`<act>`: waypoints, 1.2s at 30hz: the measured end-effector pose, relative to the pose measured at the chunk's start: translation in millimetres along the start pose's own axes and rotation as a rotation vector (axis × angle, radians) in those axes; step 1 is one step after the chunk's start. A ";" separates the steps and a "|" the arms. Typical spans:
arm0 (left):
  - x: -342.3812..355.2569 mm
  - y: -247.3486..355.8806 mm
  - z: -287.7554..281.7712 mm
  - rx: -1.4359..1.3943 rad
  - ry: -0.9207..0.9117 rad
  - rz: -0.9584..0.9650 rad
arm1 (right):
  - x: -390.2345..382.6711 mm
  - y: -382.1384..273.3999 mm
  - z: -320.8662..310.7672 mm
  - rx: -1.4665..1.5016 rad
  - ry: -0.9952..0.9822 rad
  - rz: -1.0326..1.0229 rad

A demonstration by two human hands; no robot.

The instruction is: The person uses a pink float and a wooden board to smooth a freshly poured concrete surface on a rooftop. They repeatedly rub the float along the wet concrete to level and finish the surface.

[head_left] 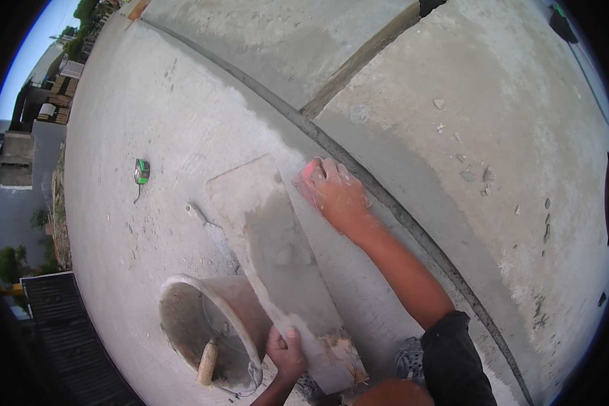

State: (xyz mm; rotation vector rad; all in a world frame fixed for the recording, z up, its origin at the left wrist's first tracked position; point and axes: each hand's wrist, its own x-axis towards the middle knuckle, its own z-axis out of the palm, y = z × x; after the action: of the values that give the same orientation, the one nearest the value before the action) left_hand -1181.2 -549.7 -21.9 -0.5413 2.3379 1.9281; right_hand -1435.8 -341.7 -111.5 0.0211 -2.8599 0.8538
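Note:
My right hand [338,196] reaches forward and is closed over a pink sponge [307,172], which rests on the pale concrete beside a long narrow groove [402,215]. The fingers hide much of the sponge. At the lower middle, my left hand [287,353] grips the edge of a long board [281,254] smeared with wet grey cement, its thumb on top. Left of that hand a dirty bucket [172,323] lies tipped, with a wooden-handled tool [208,363] at its mouth. A trowel [222,242] with a light handle lies partly under the board.
A green and black tape measure [141,172] sits on the concrete to the left. A raised slab edge [362,59] meets the groove ahead. Small rubble chunks [468,176] are scattered on the right. My shoe [409,357] shows near the board's close end. A dark gate [68,338] stands far left.

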 end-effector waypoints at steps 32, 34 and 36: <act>-32.7 7.2 1.0 -0.021 -0.068 -0.115 | 10.5 1.9 -7.6 -0.092 0.052 -0.008; -38.5 9.8 0.1 -0.017 -0.063 -0.093 | -28.7 -7.0 -8.6 -0.031 -0.123 -0.063; -45.5 9.8 -5.3 0.012 -0.072 -0.064 | -43.9 -15.2 -17.9 0.024 -0.178 -0.066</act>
State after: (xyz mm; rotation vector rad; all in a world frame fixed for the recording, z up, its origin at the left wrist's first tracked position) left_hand -1140.8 -543.0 0.6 -0.5302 2.2589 1.8720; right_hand -1388.9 -346.1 -95.3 0.2024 -2.9929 0.9158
